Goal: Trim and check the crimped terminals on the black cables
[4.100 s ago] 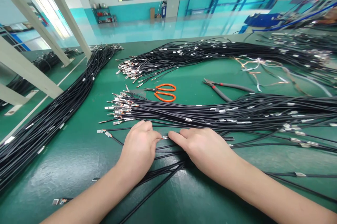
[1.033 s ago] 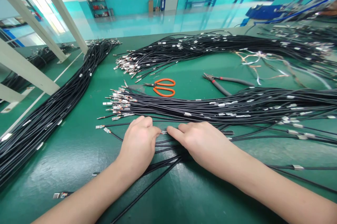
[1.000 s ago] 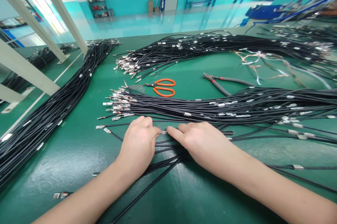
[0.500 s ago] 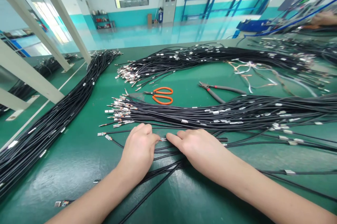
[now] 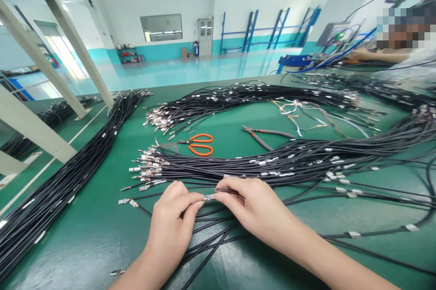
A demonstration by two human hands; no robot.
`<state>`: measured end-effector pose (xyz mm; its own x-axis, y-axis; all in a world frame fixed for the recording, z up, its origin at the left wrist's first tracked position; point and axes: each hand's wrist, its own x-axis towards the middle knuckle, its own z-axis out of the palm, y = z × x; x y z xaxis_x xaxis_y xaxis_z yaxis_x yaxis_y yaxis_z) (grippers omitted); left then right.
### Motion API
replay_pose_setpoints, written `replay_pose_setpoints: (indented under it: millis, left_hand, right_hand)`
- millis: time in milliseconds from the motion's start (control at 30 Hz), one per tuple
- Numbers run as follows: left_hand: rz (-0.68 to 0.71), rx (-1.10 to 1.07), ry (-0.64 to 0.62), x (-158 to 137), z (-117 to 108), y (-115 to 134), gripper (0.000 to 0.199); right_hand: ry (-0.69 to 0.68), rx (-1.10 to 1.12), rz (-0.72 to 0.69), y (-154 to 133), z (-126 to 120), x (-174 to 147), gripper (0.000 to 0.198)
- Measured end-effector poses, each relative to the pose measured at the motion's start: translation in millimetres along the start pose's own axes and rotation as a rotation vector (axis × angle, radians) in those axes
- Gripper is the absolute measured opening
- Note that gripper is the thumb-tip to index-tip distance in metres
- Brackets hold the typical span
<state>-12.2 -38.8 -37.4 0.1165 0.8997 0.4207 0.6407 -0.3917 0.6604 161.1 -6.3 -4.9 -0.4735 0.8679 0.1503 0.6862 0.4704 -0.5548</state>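
Note:
Between my two hands is the small metallic end of a black cable (image 5: pixel 209 197). My left hand (image 5: pixel 175 217) is closed, thumb and forefinger pinching the tip of that end. My right hand (image 5: pixel 250 201) is closed around the cable just to the right, its thumb and fingers pressed together. Loose black cables run beneath both hands. Just beyond them lies a thick cable bundle (image 5: pixel 218 166), its metal-tipped ends fanned out on the left. Two single cable ends (image 5: pixel 124 201) rest left of my left hand.
Orange-handled scissors (image 5: pixel 200 144) and grey-handled cutters (image 5: pixel 262 134) lie on the green table (image 5: pixel 85 222). A second bundle (image 5: pixel 238 94) lies farther back, another (image 5: pixel 85 158) along the left beside white posts (image 5: pixel 61 49). Pale ties (image 5: pixel 296 108) lie right. A co-worker (image 5: pixel 405 53) is at the far right.
The view has tilted up and turned right, bringing the co-worker into view. My hands have rolled so the fingers show more, with the cable end still between them.

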Motion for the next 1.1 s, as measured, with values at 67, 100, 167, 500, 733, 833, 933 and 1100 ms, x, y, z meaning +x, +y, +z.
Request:
replay_pose_setpoints:
  millis: [67, 100, 167, 500, 733, 833, 933, 1100]
  left_hand:
    - [0.007, -0.024, 0.026, -1, -1, 3, 0.018]
    - [-0.001, -0.038, 0.031, -1, -1, 5, 0.017]
    - [-0.039, -0.074, 0.026, -2, -2, 8, 0.015]
    - [-0.245, -0.247, -0.039, 1, -9, 13, 0.011]
    - [-0.355, -0.384, -0.094, 2, -12, 8, 0.012]
    - [-0.375, -0.472, -0.092, 1, -13, 5, 0.013]
    - [-0.379, -0.553, -0.061, 1, -15, 4, 0.023]
    - [-0.361, -0.612, -0.02, 3, -24, 3, 0.021]
  right_hand:
    - [-0.026, 0.056, 0.005, -2, 1, 0, 0.02]
    - [-0.036, 0.082, 0.007, -3, 1, 0, 0.02]
    - [-0.043, 0.125, 0.013, -5, 1, 0, 0.02]
    - [-0.128, 0.333, 0.005, -14, -7, 1, 0.024]
    - [-0.142, 0.422, -0.014, -16, -6, 2, 0.025]
    - [-0.147, 0.368, -0.01, -19, -8, 8, 0.026]
    - [-0.123, 0.277, -0.031, -26, -11, 16, 0.027]
    - [-0.062, 0.163, -0.12, -42, -10, 32, 0.026]
